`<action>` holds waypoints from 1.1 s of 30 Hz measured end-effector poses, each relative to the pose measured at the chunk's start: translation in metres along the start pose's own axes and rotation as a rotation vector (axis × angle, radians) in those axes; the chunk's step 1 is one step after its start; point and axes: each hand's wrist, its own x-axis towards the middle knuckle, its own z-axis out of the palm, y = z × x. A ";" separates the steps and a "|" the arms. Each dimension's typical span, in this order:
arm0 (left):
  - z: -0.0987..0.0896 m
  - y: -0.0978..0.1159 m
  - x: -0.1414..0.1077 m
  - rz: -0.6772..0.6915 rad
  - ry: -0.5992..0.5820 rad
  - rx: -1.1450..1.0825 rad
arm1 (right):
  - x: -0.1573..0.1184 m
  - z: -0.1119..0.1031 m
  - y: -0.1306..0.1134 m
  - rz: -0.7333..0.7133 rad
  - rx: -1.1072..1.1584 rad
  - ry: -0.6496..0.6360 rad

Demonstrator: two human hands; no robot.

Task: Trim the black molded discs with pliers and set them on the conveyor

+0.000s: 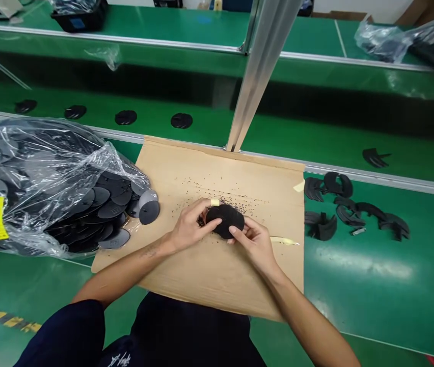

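Note:
Between both hands is a round black disc (224,220), held above a brown cardboard sheet (201,275). My left hand (192,224) grips its left side, thumb on top, with yellow tape around one fingertip. Gripping the right side is my right hand (254,243), thumb on the upper face and fingers curled beneath. Small black crumbs (240,199) lie scattered on the cardboard behind the disc. To the right of my right hand lies a thin yellow-wrapped tool (285,240). The fingers under the disc are partly hidden.
A clear plastic bag (41,168) of black discs spills onto the cardboard's left side. Curved black pieces (370,209) lie on the green table at right. A metal post (257,76) rises behind the cardboard. Several black parts (181,121) sit on the green surface behind.

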 end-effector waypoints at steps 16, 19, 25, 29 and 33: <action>0.007 -0.002 -0.004 -0.271 -0.098 -0.412 | -0.006 -0.002 0.009 -0.217 -0.260 0.055; 0.002 0.000 -0.003 -0.206 -0.109 -0.310 | -0.005 -0.005 0.008 -0.357 -0.417 0.106; -0.002 0.005 -0.005 -0.023 -0.118 -0.119 | -0.004 -0.009 0.003 -0.513 -0.535 0.093; 0.000 0.007 -0.004 -0.023 -0.134 -0.190 | -0.007 -0.007 0.004 -0.657 -0.533 0.069; -0.002 0.009 -0.002 0.054 -0.128 -0.268 | -0.009 -0.005 0.007 -0.723 -0.541 0.082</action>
